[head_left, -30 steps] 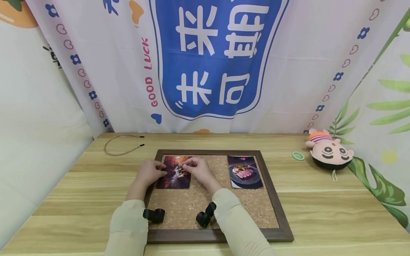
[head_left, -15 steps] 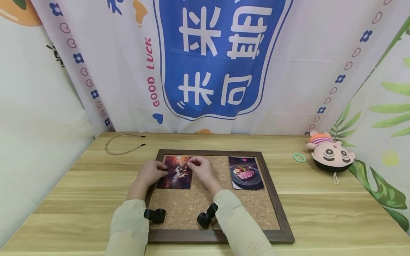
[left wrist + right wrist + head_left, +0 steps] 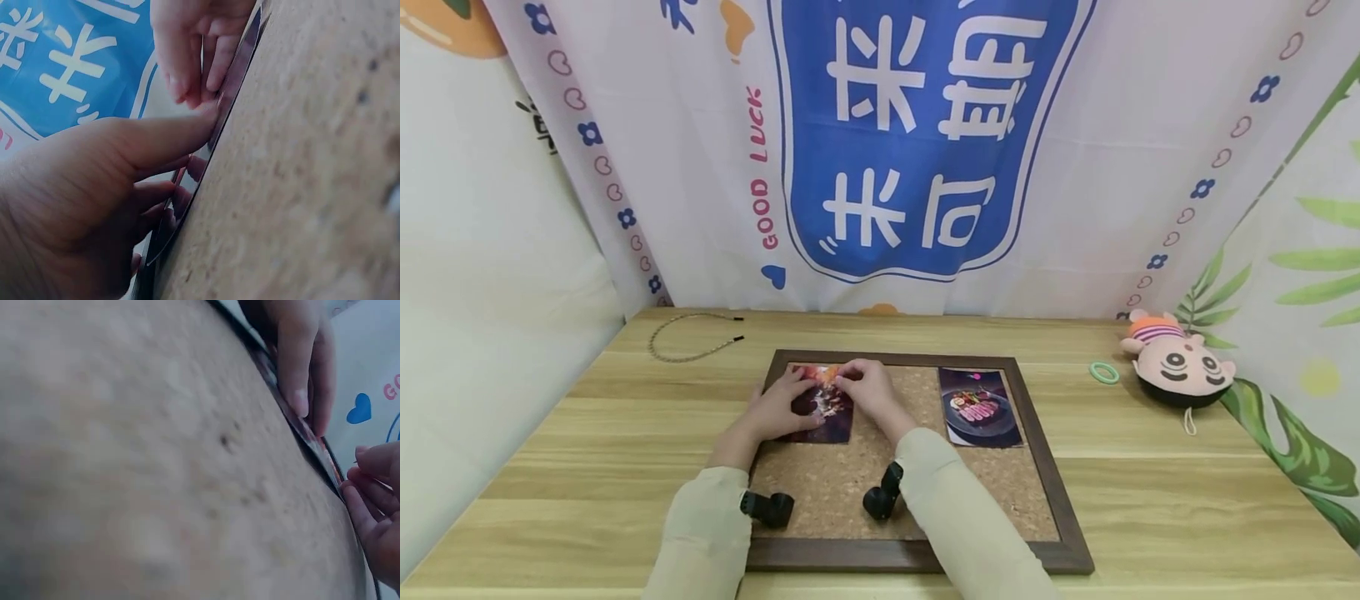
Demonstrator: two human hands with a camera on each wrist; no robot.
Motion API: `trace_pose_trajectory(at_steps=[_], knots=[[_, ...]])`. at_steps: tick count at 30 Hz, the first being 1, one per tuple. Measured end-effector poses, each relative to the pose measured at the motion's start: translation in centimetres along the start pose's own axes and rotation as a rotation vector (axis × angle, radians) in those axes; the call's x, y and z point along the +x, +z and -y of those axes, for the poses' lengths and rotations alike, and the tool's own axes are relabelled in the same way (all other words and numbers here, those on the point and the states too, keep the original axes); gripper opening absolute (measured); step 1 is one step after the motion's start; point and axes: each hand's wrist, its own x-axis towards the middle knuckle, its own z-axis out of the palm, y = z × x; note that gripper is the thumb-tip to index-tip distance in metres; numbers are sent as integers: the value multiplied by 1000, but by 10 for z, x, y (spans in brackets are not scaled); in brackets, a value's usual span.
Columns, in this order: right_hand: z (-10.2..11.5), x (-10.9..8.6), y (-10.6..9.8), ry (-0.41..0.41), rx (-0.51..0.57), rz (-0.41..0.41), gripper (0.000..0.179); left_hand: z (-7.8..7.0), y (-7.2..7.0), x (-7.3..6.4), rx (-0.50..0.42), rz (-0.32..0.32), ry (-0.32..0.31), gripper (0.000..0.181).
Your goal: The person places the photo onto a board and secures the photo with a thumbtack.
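A dark autumn-coloured photo lies on the upper left of a framed cork board. My left hand spreads over its left side, thumb and fingertips resting on the print. At the photo's top right corner, my right hand pinches a small pushpin between thumb and forefinger; only its thin point shows in the right wrist view, the rest hidden by the fingers. A second photo, of a plate of food, is on the board's upper right with a pink pushpin at its top.
The board's brown frame sits on a wooden table. A thin braided headband lies back left. To the right are a green ring and a plush toy. A printed curtain hangs behind the table.
My left hand has moved right and up, farther over the autumn photo, with its fingers spread wider. My right hand has moved slightly up at the photo's top right corner.
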Motion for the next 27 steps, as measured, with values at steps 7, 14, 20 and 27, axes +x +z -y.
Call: trace_pose_trajectory(at_steps=[7, 14, 20, 27], knots=[[6, 16, 6, 45, -58, -3, 8, -6, 0, -3, 73, 107, -17, 95], [5, 23, 10, 91, -116, -17, 8, -14, 2, -1, 150, 145, -25, 101], [7, 24, 17, 74, -191, -27, 9, -13, 1, -4, 166, 136, -34, 101], [10, 24, 25, 54, -226, -30, 8, -11, 0, -8, 160, 126, -42, 100]])
